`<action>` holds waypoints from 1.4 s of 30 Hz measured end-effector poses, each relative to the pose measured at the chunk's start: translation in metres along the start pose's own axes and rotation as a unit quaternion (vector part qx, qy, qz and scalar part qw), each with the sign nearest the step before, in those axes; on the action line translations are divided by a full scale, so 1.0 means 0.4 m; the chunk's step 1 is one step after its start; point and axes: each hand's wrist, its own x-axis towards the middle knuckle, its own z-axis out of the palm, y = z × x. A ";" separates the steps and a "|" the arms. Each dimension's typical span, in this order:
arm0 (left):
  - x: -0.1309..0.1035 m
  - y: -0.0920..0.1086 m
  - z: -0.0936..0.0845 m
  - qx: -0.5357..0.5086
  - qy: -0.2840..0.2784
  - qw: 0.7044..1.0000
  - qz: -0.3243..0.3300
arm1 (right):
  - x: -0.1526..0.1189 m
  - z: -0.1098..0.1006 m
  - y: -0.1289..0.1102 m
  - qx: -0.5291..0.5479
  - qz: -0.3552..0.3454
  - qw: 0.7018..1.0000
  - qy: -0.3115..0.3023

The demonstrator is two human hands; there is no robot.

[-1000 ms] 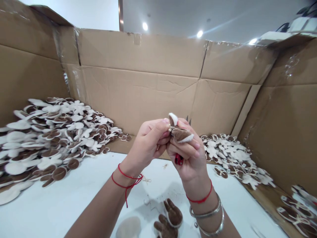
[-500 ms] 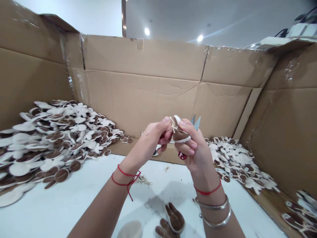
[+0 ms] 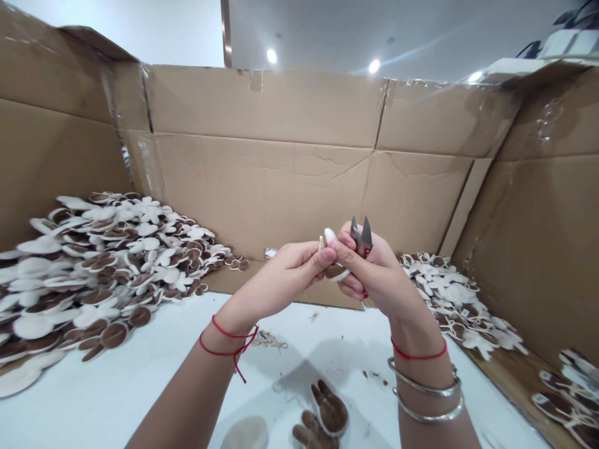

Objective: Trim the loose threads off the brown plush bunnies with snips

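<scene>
A small brown and white plush piece (image 3: 336,272) is held between both hands above the white table, mostly covered by the fingers. My left hand (image 3: 299,265) is closed, its thumb and fingertips pinching the left side of the piece. My right hand (image 3: 369,265) grips the piece's right side with the thumb. Small scissors (image 3: 362,236) also rest in my right hand, blades pointing up and slightly apart. Below, a brown bunny-shaped piece (image 3: 331,408) lies beside another brown piece (image 3: 313,433) on the table.
A large heap of brown and white pieces (image 3: 98,268) lies at the left, a smaller heap (image 3: 449,299) at the right. Cardboard walls (image 3: 262,187) surround the white table (image 3: 178,349). Thread scraps (image 3: 269,340) lie near my left wrist.
My right hand has turned, so its back and thumb now face the camera and the scissors show more. The plush piece is more hidden by the fingers. The view has shifted slightly.
</scene>
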 end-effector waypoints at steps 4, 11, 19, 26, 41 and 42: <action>0.004 -0.004 0.005 0.028 0.036 0.999 -0.015 | 0.002 0.002 0.001 0.003 0.014 0.999 0.029; 0.003 0.000 0.016 0.083 0.022 0.996 -0.008 | 0.001 0.000 0.001 -0.066 0.067 0.995 0.025; -0.012 0.020 0.012 -0.095 -0.002 0.995 -0.027 | -0.011 0.032 -0.014 0.122 0.058 0.990 -0.046; -0.004 0.021 0.026 -0.363 0.033 0.928 -0.072 | 0.003 0.083 -0.002 0.255 0.018 0.966 0.047; -0.012 0.048 0.065 -0.543 0.027 0.835 -0.080 | -0.014 0.094 -0.008 0.334 0.014 0.941 0.050; -0.013 0.048 0.067 -0.551 0.025 0.831 -0.078 | -0.016 0.094 -0.011 0.341 0.012 0.939 0.048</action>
